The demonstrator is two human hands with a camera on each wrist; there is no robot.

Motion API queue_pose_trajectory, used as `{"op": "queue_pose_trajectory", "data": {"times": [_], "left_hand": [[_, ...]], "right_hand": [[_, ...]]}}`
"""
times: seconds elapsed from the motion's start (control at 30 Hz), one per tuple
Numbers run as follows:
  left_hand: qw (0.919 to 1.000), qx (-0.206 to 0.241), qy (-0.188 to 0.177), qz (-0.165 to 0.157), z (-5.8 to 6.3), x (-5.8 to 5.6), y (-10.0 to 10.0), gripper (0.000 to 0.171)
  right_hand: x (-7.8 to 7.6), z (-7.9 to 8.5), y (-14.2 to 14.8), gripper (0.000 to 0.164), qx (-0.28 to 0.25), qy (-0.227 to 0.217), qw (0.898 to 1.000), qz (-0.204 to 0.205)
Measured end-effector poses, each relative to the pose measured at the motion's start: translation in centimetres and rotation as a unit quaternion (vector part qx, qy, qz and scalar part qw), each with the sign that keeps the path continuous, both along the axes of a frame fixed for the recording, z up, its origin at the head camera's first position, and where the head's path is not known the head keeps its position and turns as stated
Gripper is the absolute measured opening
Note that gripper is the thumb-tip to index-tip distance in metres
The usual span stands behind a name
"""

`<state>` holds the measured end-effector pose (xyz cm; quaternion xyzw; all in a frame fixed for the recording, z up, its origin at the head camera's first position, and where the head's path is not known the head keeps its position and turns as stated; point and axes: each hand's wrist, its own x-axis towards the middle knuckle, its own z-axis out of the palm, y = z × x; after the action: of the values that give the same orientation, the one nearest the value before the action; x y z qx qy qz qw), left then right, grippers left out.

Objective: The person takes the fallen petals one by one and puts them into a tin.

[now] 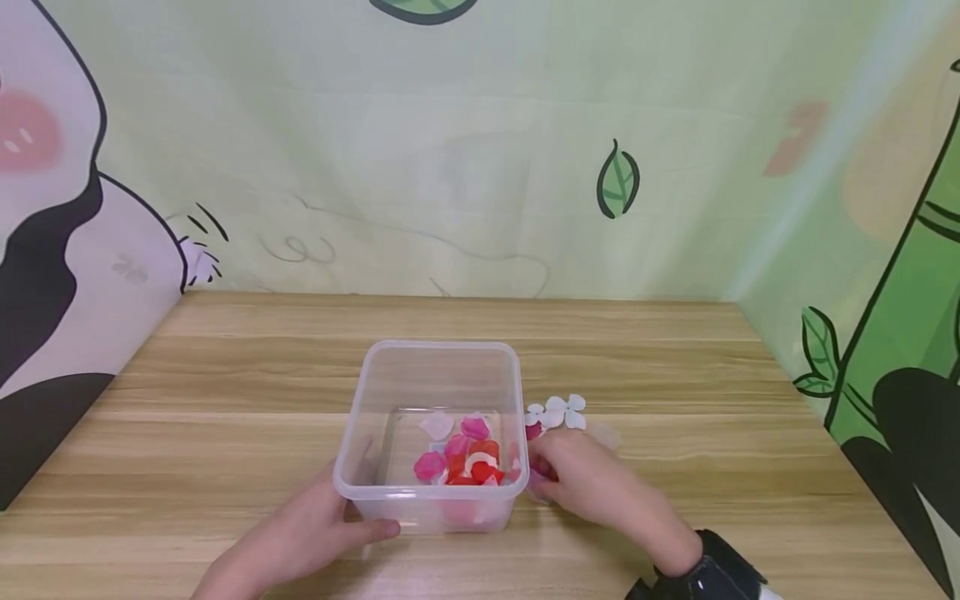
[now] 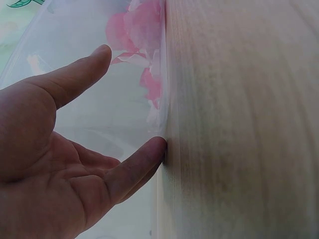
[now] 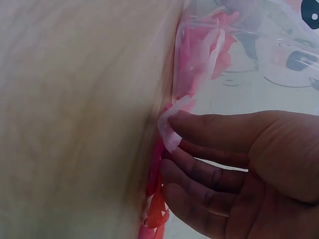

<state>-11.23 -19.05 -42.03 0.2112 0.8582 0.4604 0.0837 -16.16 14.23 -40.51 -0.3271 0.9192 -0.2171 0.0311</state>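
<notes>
A pale pink petal (image 3: 171, 138) is pinched in the right hand (image 1: 588, 477), just beside a clear box (image 1: 431, 493) holding red and pink petals (image 1: 459, 450); the left hand (image 1: 311, 523), loosely spread, touches the box's near left corner. White petals (image 1: 555, 412) lie beyond the right hand on the table (image 1: 225, 383).

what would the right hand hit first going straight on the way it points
Probably the right wall of the clear, rectangular plastic box, just left of the bare right hand; any gap is hard to judge.

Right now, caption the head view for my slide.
Left hand against a clear box of petals, right hand at loose petals beside it.
</notes>
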Motion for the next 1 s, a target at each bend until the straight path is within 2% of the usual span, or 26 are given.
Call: {"op": "queue_pose_trajectory", "data": {"times": [0.43, 0.77, 1.0], "left_hand": [[0.9999, -0.009, 0.005, 0.004, 0.0, 0.0, 0.0, 0.091], [1.0, 0.007, -0.003, -0.002, -0.1, 0.0, 0.0, 0.09], [1.0, 0.007, 0.003, -0.002, -0.1, -0.1, 0.1, 0.088]], "right_hand": [[-0.1, -0.1, 0.1, 0.023, 0.001, 0.003, 1.0, 0.005], [-0.1, 1.4, 0.9, 0.022, -0.038, -0.025, 0.999, -0.013], [-0.2, 2.4, 1.4, 0.024, -0.047, -0.008, 0.999, -0.025]]}}
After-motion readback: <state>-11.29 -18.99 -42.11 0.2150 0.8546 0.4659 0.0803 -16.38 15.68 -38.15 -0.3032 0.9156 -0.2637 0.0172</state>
